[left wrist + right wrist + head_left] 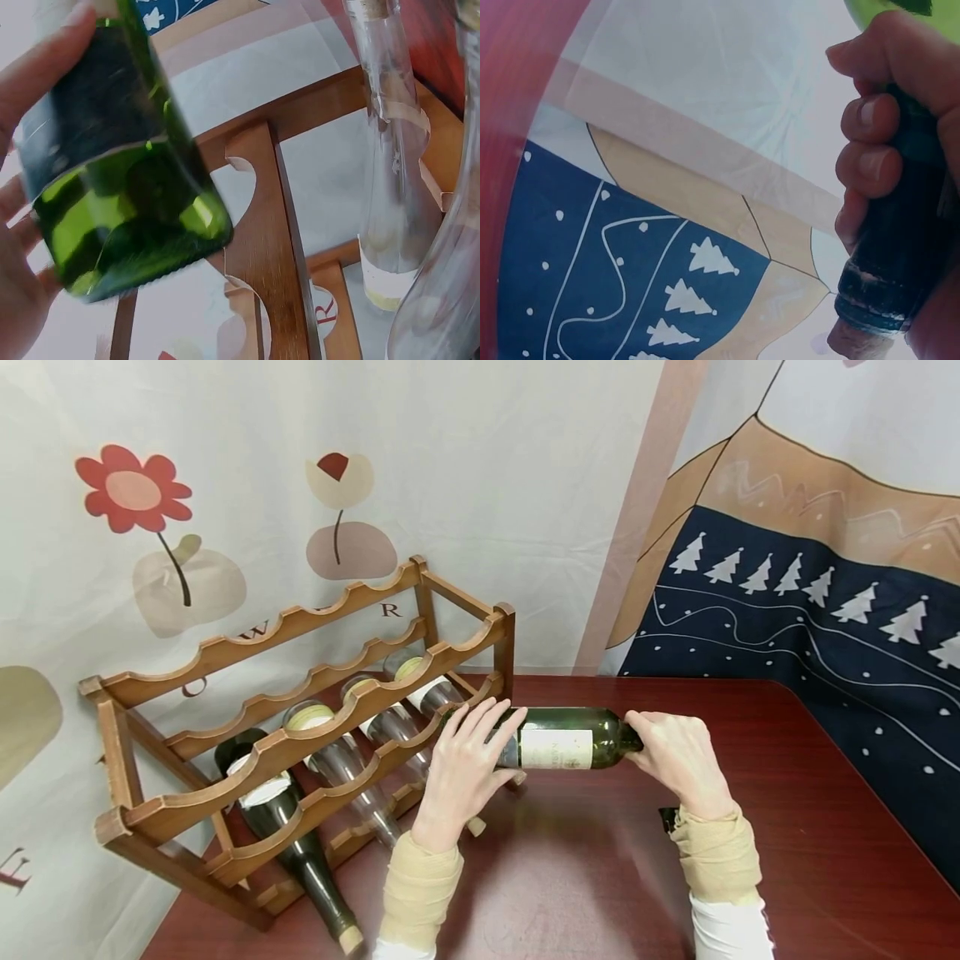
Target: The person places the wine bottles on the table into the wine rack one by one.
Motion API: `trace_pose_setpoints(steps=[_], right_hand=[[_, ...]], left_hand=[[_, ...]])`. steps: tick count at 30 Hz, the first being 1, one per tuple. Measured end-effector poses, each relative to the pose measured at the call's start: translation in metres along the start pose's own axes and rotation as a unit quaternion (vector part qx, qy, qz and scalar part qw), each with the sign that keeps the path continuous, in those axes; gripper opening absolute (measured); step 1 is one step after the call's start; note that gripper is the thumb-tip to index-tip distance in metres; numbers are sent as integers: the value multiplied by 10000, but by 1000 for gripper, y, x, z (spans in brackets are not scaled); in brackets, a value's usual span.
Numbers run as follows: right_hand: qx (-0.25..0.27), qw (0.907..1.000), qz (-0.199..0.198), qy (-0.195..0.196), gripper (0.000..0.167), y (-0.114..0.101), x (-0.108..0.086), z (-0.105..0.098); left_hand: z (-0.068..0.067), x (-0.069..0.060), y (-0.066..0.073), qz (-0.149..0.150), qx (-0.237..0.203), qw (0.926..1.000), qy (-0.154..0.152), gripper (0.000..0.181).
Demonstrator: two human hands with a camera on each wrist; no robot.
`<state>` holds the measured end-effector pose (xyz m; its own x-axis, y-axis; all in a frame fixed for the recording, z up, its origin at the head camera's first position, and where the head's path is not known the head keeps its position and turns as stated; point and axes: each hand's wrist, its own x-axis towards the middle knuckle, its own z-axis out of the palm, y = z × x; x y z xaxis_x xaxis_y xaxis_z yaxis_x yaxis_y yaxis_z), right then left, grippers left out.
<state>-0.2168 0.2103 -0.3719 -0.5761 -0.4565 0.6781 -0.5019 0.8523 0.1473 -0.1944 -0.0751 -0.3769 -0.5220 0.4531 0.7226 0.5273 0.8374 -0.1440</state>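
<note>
A green glass wine bottle with a pale label lies level in the air, beside the right end of a wooden wine rack. My left hand grips its base end, with fingers over the top and thumb below. My right hand holds the neck, its fingers curled round it. In the right wrist view a cork sticks out past the dark neck. The left wrist view shows the bottle's green base close to the rack's wooden end.
On the rack's lower level lie a dark bottle and three clear bottles, one of them long-necked, corks facing the table's front. The rack's upper scalloped rails hold no bottles. Beneath is a red-brown table, with printed curtains behind.
</note>
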Motion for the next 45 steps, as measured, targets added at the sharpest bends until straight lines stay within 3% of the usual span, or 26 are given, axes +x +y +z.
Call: trace_pose_setpoints(steps=[4,9,13,18,23,28,32,39,45], right_hand=[[-88,9999,121,51,40,1,-1,-1],[-104,9997,234,46,39,2,-1,-1],[-46,9990,434,-86,38,2,-1,-1],[78,9969,721,-306,33,2,-1,-3],[104,9953,876,-407,30,2,-1,-3],[153,9934,1011,-524,26,1,-1,-2],[152,9929,1055,-523,26,0,-1,-1],[194,9913,1199,-502,24,-5,2,0],[196,9916,1219,-376,22,-10,3,1]], left_hand=[[-4,0,-4,-252,-123,9992,301,79],[-13,-1,-12,-785,43,9925,931,55],[-19,-3,-21,-1160,189,9825,1448,41],[-27,-5,-32,-1410,389,9690,1991,30],[-38,-9,-40,-1741,687,9515,2441,21],[-48,-14,-46,-2414,912,9357,2408,31],[-53,-18,-49,-2743,921,9323,2172,36],[-55,-20,-51,-2704,809,9381,2007,32],[-55,-21,-52,-2692,746,9389,2010,31]])
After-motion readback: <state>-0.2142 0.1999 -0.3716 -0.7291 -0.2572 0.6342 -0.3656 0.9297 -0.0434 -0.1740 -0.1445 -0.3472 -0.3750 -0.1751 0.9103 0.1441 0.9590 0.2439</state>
